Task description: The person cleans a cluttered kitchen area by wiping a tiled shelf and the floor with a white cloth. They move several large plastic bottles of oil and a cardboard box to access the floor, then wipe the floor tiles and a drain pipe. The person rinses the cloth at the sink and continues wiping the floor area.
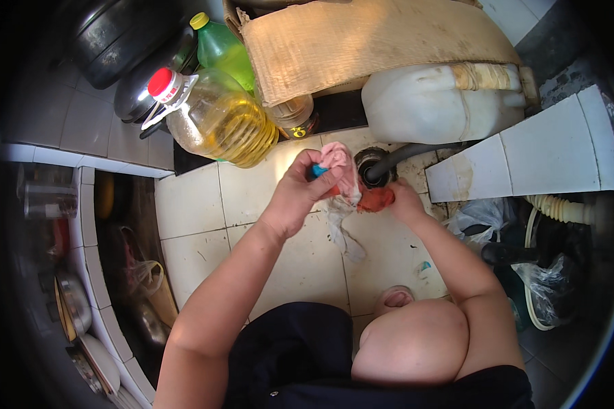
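My left hand [297,191] is closed on a crumpled pink cloth [339,161], with a small bright blue piece showing at its fingers. A pale, wet-looking strip [348,238] hangs below the cloth over the tiles. My right hand [407,203] grips a red-orange crumpled piece [375,200], cloth or plastic, I cannot tell which. The two pieces meet between my hands, and whether they are joined is unclear. Just beyond them is a round black floor drain [370,163], with a grey hose [413,155] running into it from the right.
An oil jug with a red cap [218,119] and a green bottle [218,44] stand at the back left. A cardboard sheet [375,48] and a white plastic jug [443,102] lie behind the drain. Tiled ledge [525,153] at right; shelf with pans [75,307] at left.
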### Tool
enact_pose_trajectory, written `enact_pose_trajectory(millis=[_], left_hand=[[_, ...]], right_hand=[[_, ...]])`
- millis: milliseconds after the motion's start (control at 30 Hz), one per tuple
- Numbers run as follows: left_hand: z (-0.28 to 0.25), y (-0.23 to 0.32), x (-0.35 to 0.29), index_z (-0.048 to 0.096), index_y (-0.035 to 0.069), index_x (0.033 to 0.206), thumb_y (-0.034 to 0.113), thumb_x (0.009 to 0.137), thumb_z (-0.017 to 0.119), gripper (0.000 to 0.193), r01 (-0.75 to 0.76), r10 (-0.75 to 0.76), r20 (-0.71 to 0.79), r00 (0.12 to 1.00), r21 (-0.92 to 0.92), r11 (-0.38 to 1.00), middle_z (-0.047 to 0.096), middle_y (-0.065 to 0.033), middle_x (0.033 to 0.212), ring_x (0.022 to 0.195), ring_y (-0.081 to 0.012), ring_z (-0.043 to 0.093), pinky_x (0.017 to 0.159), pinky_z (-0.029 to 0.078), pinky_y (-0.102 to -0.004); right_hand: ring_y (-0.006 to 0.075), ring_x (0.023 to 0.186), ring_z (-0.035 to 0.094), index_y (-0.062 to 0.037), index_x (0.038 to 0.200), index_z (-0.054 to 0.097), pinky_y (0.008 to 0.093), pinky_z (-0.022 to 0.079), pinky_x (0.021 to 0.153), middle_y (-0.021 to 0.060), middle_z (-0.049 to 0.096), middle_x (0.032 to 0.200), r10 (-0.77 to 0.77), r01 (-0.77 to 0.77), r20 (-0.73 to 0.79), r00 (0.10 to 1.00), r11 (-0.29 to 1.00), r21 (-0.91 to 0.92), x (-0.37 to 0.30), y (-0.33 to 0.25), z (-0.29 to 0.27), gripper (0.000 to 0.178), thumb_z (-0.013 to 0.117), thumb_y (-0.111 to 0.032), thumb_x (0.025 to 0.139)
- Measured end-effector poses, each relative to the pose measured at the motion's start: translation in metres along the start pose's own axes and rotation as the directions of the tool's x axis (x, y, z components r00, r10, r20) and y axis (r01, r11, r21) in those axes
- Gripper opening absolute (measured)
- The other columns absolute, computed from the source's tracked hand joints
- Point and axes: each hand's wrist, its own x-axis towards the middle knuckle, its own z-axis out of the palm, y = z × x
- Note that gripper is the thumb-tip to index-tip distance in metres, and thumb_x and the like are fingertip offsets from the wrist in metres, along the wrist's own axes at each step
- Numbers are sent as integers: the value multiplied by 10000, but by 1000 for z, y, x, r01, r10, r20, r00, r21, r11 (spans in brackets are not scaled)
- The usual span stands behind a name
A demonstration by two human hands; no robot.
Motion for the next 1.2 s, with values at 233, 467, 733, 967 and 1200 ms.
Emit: enact_pose_trajectory(millis=[233, 467, 733, 967, 1200], left_hand=[[-43, 18, 5, 508, 27, 934, 122, 855, 631, 174, -3, 138, -179, 974, 600, 800, 564, -33, 798, 711, -98, 570, 654, 485, -235], [-42, 6, 9, 489, 109, 952, 143, 912, 544, 76, -45, 36, -170, 985, -49, 998, 569, -8, 1006, 917, -139, 565, 939, 393, -339], [-31, -14, 14, 502, 177, 1021, 218, 910, 521, 120, 145, -157, -53, 986, -187, 972, 521, 26, 1114, 1056, -138, 478, 957, 341, -381], [-58, -27, -1, 482, 50, 1155, 247, 948, 407, 296, 68, -198, -207, 958, -507, 859, 584, -82, 1032, 890, -204, 582, 798, 475, -363], [-88, -44, -9, 534, 21, 1035, 253, 921, 539, 259, 46, -189, -341, 921, -387, 921, 589, -62, 817, 661, -141, 563, 562, 483, -259]], right_hand=[[341, 812, 605, -51, 894, 580, 413, 485, 709, 165, 617, 851, 355, -291, -268, 896, 923, 252, -7, 5, -37, 274, 673, -202, 685], [288, 699, 632, -50, 899, 554, 376, 489, 607, 161, 629, 797, 440, -285, -219, 871, 816, 503, 8, 39, -17, 319, 689, -253, 693], [146, 635, 602, -57, 978, 583, 310, 449, 517, 21, 605, 766, 147, -171, 121, 982, 404, 899, -11, -14, -46, 229, 622, -193, 798], [127, 588, 521, -116, 1026, 585, 268, 437, 504, 10, 583, 879, 287, -341, 293, 912, 133, 931, -11, -20, -28, 249, 600, -286, 844], [110, 656, 552, -111, 1080, 585, 284, 502, 550, -4, 598, 941, 160, -320, 277, 947, 427, 846, -8, 2, -24, 258, 514, -299, 918]])
